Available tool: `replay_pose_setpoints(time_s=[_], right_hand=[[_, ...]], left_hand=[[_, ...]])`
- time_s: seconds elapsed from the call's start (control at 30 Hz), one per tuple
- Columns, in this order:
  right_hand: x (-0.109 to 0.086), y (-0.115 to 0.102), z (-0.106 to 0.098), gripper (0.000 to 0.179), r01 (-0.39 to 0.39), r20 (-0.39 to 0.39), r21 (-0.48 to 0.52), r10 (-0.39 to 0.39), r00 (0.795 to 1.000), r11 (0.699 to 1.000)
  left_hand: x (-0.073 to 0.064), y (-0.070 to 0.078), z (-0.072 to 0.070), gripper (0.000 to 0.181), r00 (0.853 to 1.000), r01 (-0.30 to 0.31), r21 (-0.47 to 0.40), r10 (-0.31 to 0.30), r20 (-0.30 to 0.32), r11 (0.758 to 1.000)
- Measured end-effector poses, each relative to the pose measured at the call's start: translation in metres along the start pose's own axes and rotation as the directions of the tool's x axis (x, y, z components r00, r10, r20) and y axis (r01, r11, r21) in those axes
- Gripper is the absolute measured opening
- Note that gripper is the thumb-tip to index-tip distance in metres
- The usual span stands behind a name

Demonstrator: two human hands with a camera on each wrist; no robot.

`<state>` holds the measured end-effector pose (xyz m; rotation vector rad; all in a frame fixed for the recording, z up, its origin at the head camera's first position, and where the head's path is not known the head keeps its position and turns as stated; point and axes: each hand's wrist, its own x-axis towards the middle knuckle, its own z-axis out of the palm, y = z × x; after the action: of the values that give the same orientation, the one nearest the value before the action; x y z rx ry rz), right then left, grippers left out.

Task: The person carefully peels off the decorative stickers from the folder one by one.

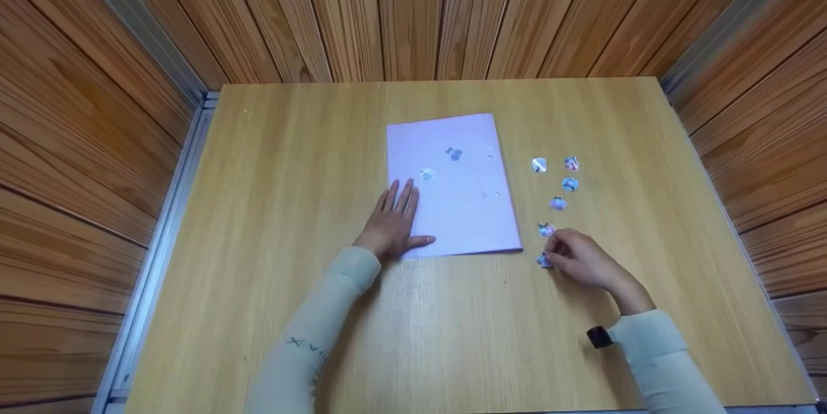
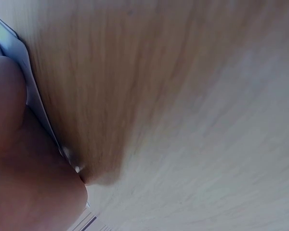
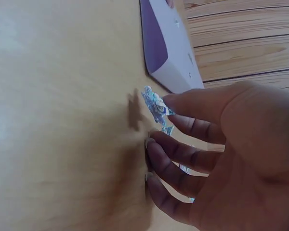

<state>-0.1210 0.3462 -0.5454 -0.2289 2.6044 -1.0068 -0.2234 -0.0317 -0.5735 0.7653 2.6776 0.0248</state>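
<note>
My left hand lies on the lower left part of a lilac folder, fingers straight and thumb spread along it. My right hand is at the right of the folder, close over the table. Between its thumb and index finger it pinches a small bluish sticker, which stands tilted above its shadow in the right wrist view. Just beyond these fingers lies another colourful sticker. Two pale blue-grey stickers show on the folder, one near its upper middle and one above my left fingertips.
Further up the table, right of the folder, several loose stickers lie in a rough column, among them a whitish one and a blue one. Wood-plank walls bound the table at the back and sides.
</note>
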Motion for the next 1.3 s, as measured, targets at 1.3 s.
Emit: replay_pose_setpoints(time_s=[1.3], right_hand=[[0.0085, 0.0008, -0.0102, 0.014, 0.069, -0.078, -0.043, -0.072, 0.994, 0.997]], left_hand=[[-0.0038, -0.0008, -0.004, 0.104, 1.0, -0.005, -0.032, 0.005, -0.002, 0.999]])
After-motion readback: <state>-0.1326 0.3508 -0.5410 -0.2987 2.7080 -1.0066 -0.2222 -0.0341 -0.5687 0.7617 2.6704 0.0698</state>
